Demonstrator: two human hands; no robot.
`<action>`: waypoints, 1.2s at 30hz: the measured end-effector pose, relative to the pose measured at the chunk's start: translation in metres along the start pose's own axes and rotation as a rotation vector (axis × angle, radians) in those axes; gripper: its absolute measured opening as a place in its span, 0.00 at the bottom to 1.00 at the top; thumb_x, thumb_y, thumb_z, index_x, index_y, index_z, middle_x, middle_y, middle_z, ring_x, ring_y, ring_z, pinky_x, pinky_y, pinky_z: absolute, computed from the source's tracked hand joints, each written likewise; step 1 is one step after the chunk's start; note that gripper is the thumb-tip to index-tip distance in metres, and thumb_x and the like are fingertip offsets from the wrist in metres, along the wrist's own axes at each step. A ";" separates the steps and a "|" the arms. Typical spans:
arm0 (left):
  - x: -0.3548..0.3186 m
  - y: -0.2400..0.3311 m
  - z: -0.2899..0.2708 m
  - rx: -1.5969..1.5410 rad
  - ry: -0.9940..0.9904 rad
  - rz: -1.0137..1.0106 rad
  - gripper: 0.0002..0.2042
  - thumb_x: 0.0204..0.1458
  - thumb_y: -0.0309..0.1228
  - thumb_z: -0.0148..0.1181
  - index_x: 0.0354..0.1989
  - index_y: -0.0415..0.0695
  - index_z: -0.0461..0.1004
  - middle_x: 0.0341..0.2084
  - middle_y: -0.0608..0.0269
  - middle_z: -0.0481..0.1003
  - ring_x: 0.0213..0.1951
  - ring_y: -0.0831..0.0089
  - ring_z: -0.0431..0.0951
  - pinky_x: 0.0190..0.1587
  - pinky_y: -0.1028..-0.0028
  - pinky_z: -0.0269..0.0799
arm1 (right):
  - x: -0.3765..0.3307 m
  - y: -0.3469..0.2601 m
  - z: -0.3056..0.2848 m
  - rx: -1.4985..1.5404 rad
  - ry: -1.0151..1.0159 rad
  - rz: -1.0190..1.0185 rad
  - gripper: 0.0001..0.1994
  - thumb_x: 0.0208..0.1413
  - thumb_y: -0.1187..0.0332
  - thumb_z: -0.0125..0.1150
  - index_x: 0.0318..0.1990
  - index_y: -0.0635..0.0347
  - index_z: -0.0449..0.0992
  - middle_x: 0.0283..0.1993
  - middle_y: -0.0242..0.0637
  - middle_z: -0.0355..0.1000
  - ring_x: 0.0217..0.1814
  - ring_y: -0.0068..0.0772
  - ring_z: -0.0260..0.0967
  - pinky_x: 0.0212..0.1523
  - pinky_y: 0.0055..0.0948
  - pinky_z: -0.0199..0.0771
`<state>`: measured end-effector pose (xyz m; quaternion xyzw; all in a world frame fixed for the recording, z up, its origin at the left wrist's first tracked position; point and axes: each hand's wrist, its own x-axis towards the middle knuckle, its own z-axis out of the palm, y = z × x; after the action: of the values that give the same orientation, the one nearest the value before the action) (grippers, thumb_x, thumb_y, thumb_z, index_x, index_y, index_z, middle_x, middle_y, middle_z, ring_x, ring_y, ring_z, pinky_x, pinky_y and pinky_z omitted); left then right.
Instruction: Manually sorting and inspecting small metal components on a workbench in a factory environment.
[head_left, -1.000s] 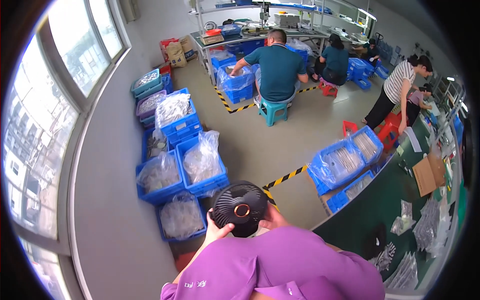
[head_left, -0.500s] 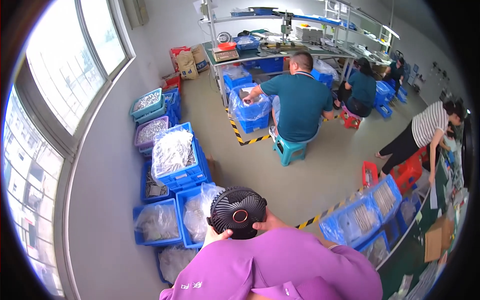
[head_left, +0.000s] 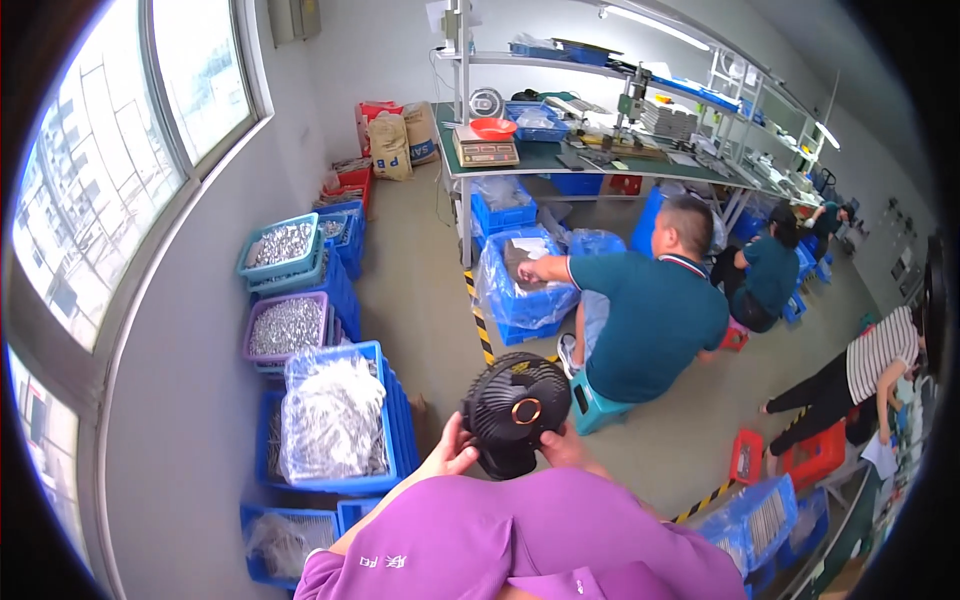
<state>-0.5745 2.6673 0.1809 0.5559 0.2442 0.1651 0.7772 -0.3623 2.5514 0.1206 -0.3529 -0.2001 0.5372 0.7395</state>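
A round black portable fan [head_left: 500,408] with a copper-coloured ring at its centre is held in front of my body. My left hand [head_left: 453,450] grips its left lower side, thumb in front. My right hand [head_left: 566,448] is closed on its right lower side, near the base. The backs of both hands' fingers are partly hidden behind the fan. Just beyond it, a co-worker in a dark green shirt [head_left: 655,325] sits on a teal stool [head_left: 596,405], one hand in a plastic-lined blue crate [head_left: 530,315].
Stacked blue crates [head_left: 402,430] and baskets of metal parts [head_left: 285,245] line the left wall. A green workbench [head_left: 560,165] with a scale [head_left: 485,148] stands ahead. Seated co-workers [head_left: 770,270] and a person in a striped top [head_left: 880,355] are to the right, near a red stool [head_left: 815,455].
The crates, bench and seated co-worker appear nearer, and the view has shifted forward. The fan stays in both hands, slightly turned and further right in the picture.
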 end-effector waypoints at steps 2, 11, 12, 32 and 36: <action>0.053 0.001 -0.026 -0.019 -0.151 0.215 0.35 0.57 0.28 0.50 0.66 0.45 0.32 0.62 0.55 0.51 0.60 0.67 0.56 0.61 0.66 0.51 | 0.045 -0.025 0.015 0.026 -0.072 0.028 0.38 0.42 0.63 0.70 0.59 0.62 0.55 0.56 0.37 0.62 0.59 0.36 0.60 0.59 0.41 0.59; 0.264 0.051 -0.131 -0.266 -0.077 0.232 0.33 0.52 0.20 0.54 0.63 0.45 0.43 0.59 0.60 0.56 0.61 0.68 0.56 0.62 0.66 0.50 | 0.322 -0.065 -0.020 -0.082 -0.272 0.167 0.39 0.36 0.70 0.73 0.59 0.60 0.58 0.57 0.34 0.63 0.61 0.31 0.57 0.61 0.34 0.56; 0.283 0.056 -0.145 -0.313 0.004 0.232 0.33 0.52 0.20 0.54 0.63 0.45 0.44 0.59 0.60 0.56 0.61 0.68 0.56 0.62 0.66 0.49 | 0.353 -0.071 -0.005 -0.024 -0.290 0.157 0.38 0.37 0.71 0.72 0.59 0.60 0.58 0.57 0.34 0.63 0.61 0.31 0.57 0.62 0.35 0.56; 0.598 0.151 -0.586 0.293 0.671 -0.115 0.11 0.53 0.31 0.56 0.42 0.40 0.71 0.29 0.63 0.75 0.33 0.76 0.75 0.37 0.78 0.71 | 0.914 -0.082 0.057 0.076 -0.289 0.093 0.34 0.39 0.65 0.69 0.57 0.60 0.62 0.56 0.35 0.65 0.59 0.34 0.61 0.60 0.36 0.57; 0.723 0.204 -0.657 0.657 0.437 -0.136 0.13 0.49 0.33 0.57 0.40 0.38 0.73 0.32 0.53 0.76 0.37 0.67 0.77 0.40 0.72 0.72 | 0.977 -0.107 0.057 0.121 -0.167 0.002 0.32 0.37 0.65 0.70 0.53 0.60 0.66 0.52 0.34 0.68 0.55 0.34 0.64 0.58 0.35 0.60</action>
<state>-0.3439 3.6311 0.0595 0.7090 0.4800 0.1408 0.4971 0.0039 3.4644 0.1563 -0.2617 -0.2277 0.5767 0.7397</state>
